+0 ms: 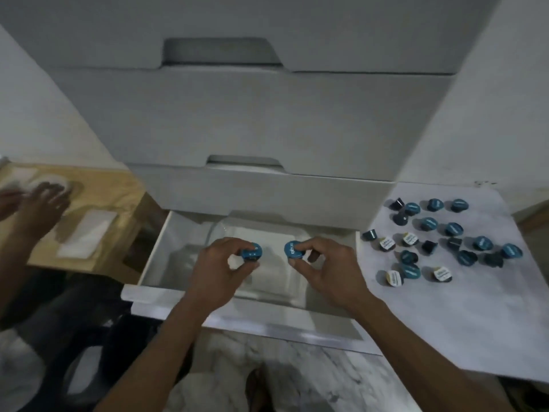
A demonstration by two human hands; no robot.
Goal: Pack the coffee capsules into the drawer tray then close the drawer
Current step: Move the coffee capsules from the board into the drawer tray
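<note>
We are at the start: our left hand (pixel 221 263) pinches 1 blue capsule (pixel 252 251), our right hand (pixel 323 264) pinches another capsule (pixel 293 250), both above the tray (pixel 285 281) in the open drawer (pixel 154 254). About 20 loose capsules (pixel 445 242) remain on the right surface (pixel 445 316).

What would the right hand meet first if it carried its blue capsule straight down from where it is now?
Probably the clear tray in the open drawer; the right hand holds its capsule over it. Depth is unclear.
</note>
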